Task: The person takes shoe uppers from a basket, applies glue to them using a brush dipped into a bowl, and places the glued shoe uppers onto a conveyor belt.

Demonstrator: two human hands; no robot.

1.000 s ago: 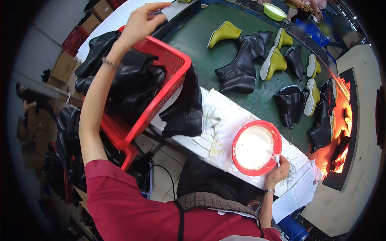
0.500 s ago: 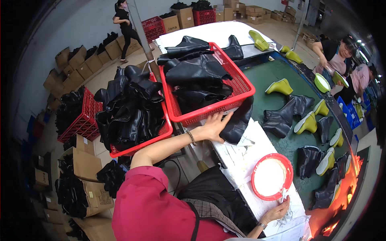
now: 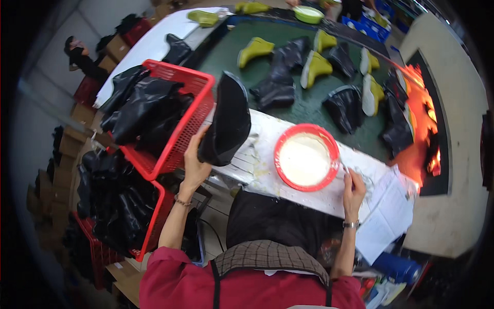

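My left hand [image 3: 195,162] is closed on a black boot [image 3: 227,121], held tilted above the white strip of the worktable, its sole side hidden. To the right stands a red bowl [image 3: 333,147] of thick cream-white liquid. By its right rim, my right hand [image 3: 354,189] pinches a thin-handled tool [image 3: 345,167]; the tool's working end is too small to make out. Beside the left hand, a red basket [image 3: 198,105] holds several black boots [image 3: 149,105].
Black boots [image 3: 278,87] and yellow-green boot forms [image 3: 315,68] lie on the green belt [image 3: 231,44], which runs into an orange-glowing opening [image 3: 424,129] at right. A second red basket [image 3: 160,216] of boots stands lower left. Papers [image 3: 383,211] lie right of my right hand.
My left hand has picked up the black boot from beside the basket and turned it. My right hand keeps the tool near the bowl. The view has swung right.
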